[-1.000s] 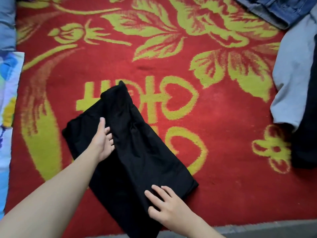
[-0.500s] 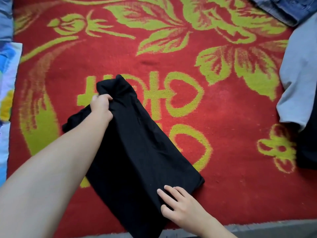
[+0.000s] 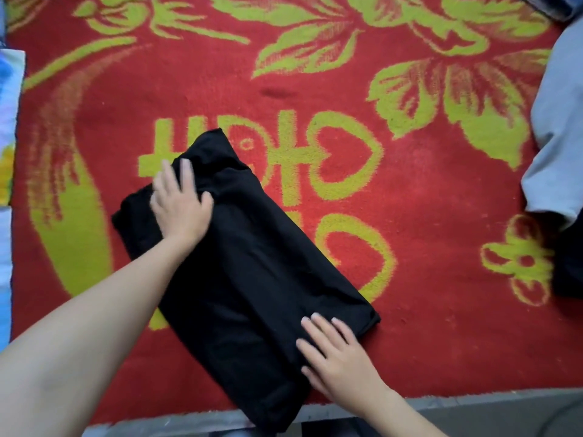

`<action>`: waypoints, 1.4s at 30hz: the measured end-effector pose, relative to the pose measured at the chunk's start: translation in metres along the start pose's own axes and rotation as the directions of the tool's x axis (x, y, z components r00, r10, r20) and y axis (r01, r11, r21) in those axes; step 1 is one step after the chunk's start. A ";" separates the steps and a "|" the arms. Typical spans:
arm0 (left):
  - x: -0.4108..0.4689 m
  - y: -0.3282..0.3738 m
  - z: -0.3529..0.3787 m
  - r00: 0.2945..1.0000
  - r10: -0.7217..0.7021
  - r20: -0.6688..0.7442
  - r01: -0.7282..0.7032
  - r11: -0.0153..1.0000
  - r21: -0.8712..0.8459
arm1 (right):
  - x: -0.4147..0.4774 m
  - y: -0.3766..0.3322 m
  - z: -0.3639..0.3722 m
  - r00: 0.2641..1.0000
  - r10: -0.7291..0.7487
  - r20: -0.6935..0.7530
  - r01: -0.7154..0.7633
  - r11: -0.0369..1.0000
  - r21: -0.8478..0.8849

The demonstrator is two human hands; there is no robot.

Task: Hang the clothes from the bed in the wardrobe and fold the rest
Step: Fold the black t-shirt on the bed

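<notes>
A black garment (image 3: 252, 266) lies folded into a long slanted rectangle on the red blanket with yellow-green flowers (image 3: 410, 184). My left hand (image 3: 181, 203) lies flat on its upper left end, fingers straight and pressing the cloth down. At the lower right end my right hand (image 3: 334, 357) rests flat on the cloth near the corner, fingers spread. Neither hand grips anything.
A light grey garment (image 3: 558, 146) and a dark one (image 3: 568, 263) lie at the right edge. Blue denim (image 3: 549, 6) shows at the top right corner. A pale printed sheet (image 3: 8, 152) runs along the left edge. The grey bed edge (image 3: 473, 411) crosses the bottom.
My left hand, which gripped the garment's upper edge half a second ago, has let go and now presses flat on it. My right hand has stayed on the lower end.
</notes>
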State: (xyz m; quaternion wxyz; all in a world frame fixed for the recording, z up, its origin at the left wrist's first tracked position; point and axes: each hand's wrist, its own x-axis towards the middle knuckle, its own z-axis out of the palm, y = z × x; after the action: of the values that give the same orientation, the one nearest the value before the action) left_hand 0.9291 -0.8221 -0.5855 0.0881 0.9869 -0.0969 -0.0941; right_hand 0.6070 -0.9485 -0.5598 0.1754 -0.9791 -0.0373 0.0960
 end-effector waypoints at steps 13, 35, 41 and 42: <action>-0.166 -0.025 0.043 0.877 0.204 0.436 -0.329 0.915 0.233 | 0.026 0.028 -0.019 0.581 0.808 0.096 -0.806 0.555 0.205; -0.059 -0.105 -0.025 0.643 -0.489 0.590 0.550 -0.242 -0.799 | 0.008 -0.136 0.046 0.894 -0.446 -0.040 0.442 0.894 -0.076; -0.071 -0.135 -0.019 0.679 -0.665 0.310 0.554 0.188 -0.811 | -0.012 -0.123 0.054 0.926 -0.377 -0.033 0.376 0.926 -0.021; -0.075 -0.138 -0.019 0.684 -0.700 0.206 0.583 0.355 -0.731 | -0.012 -0.120 0.055 0.957 -0.277 -0.080 0.276 0.961 -0.030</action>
State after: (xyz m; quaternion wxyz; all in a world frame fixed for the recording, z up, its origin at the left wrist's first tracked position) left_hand 0.8849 -0.6701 -0.5815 0.4488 0.8175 0.3517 -0.0813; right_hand 0.5792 -0.8191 -0.5661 0.1796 -0.9690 -0.1672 0.0293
